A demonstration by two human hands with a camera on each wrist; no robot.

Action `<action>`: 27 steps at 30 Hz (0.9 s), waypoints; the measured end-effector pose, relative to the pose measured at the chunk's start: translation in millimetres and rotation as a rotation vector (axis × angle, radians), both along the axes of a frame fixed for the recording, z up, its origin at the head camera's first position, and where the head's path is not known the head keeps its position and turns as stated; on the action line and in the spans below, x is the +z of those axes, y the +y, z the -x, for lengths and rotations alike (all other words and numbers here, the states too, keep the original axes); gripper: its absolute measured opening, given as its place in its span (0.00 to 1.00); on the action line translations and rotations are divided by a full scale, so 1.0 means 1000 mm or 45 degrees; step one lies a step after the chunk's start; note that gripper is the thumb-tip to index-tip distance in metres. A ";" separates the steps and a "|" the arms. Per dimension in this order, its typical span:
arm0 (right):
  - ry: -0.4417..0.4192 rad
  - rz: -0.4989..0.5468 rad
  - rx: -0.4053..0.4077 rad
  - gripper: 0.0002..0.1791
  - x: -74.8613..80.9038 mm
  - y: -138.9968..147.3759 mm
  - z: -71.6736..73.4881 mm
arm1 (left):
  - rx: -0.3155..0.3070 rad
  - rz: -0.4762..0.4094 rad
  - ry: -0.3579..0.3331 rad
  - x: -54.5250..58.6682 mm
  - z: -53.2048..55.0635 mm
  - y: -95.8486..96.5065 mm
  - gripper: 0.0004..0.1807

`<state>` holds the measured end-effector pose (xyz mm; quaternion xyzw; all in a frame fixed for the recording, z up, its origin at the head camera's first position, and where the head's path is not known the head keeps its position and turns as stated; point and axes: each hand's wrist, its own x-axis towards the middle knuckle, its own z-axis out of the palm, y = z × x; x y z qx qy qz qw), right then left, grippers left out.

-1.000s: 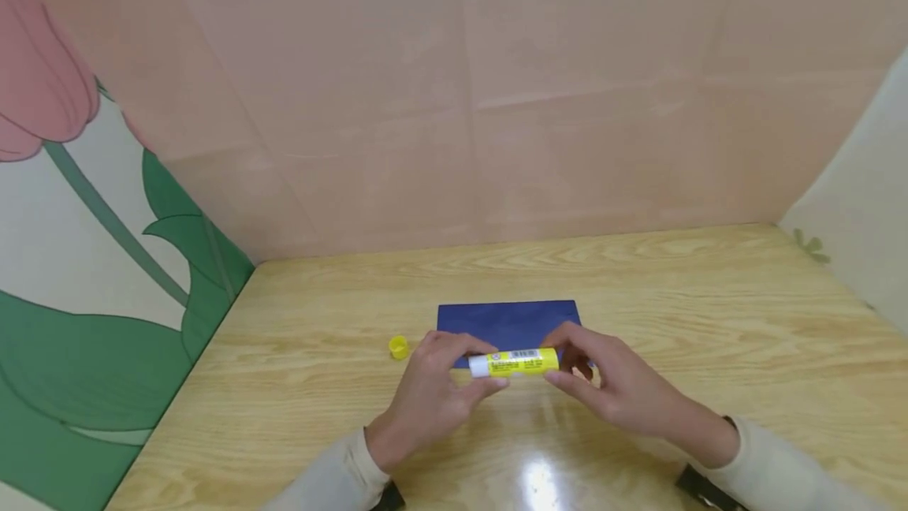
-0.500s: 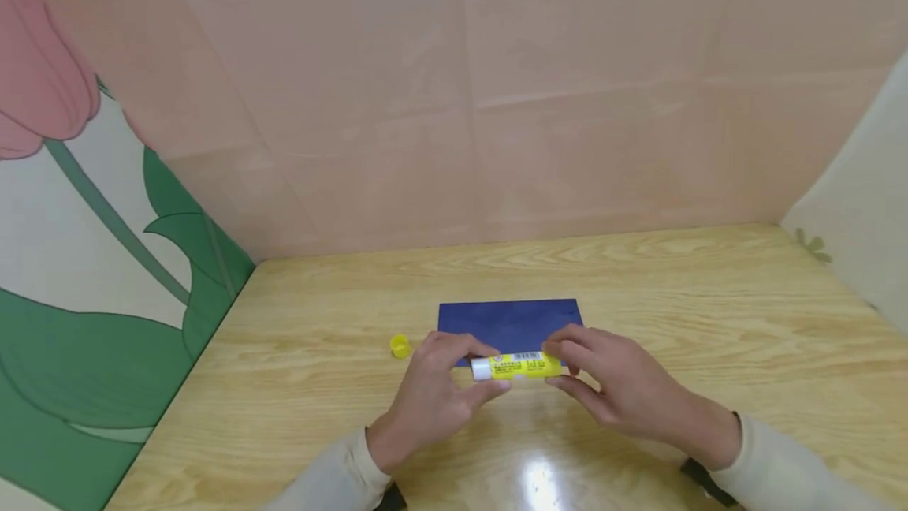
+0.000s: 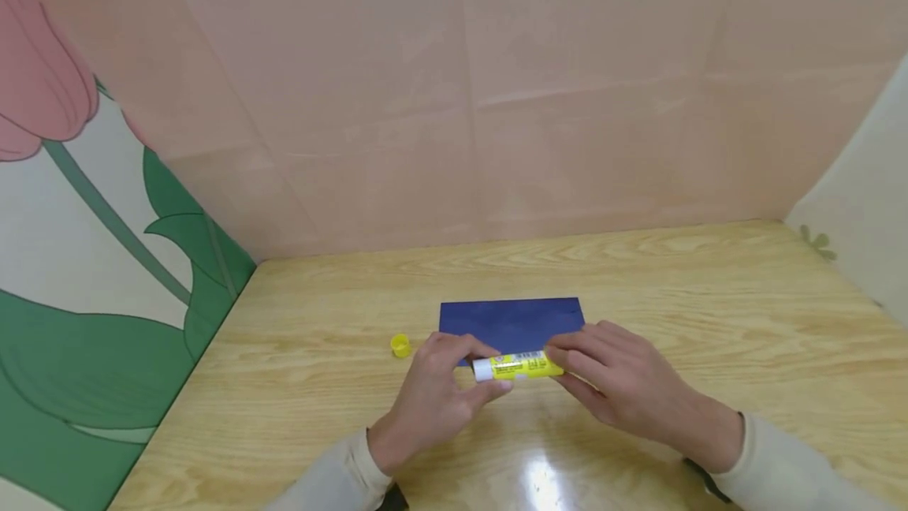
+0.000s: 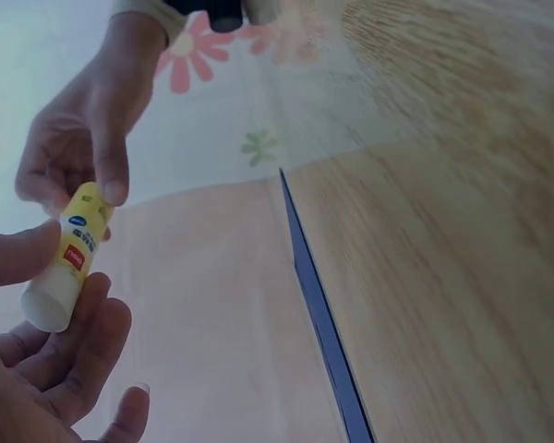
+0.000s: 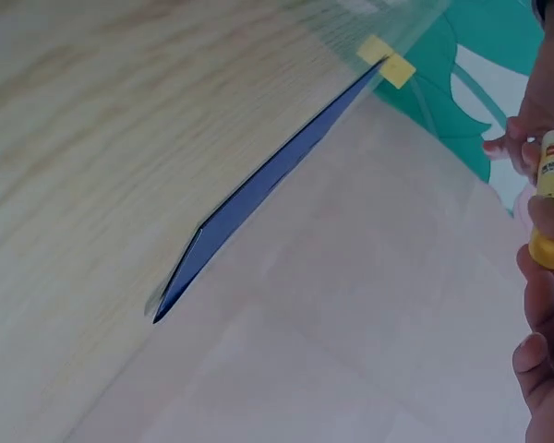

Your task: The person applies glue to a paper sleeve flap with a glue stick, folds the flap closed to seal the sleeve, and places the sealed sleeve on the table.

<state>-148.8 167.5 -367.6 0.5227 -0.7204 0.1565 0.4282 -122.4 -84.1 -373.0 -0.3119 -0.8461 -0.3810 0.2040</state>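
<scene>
A yellow and white glue stick point(image 3: 521, 366) is held level above the table, between both hands. My left hand point(image 3: 438, 389) pinches its white end between thumb and fingers. On the yellow end, the thumb and fingers of my right hand point(image 3: 631, 377) grip from the other side. In the left wrist view the glue stick point(image 4: 69, 254) shows its printed label, with the white end toward the left palm. Behind the hands lies a dark blue sheet point(image 3: 511, 323), its near edge partly covered by them. A yellow cap point(image 3: 400, 345) sits on the table left of the sheet.
The wood-grain table point(image 3: 319, 306) reaches back to a plain pinkish backdrop point(image 3: 461, 101). On the left stands a panel with a printed tulip and green leaves point(image 3: 92, 361); a whitish panel point(image 3: 865, 211) stands at the right.
My right hand has turned over the yellow end, its fingers now covering more of it. The left hand keeps its grip on the white end, almost unmoved.
</scene>
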 end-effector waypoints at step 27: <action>-0.910 0.015 -0.197 0.21 -0.001 0.003 -0.013 | 0.069 0.067 -0.023 -0.004 0.000 0.001 0.17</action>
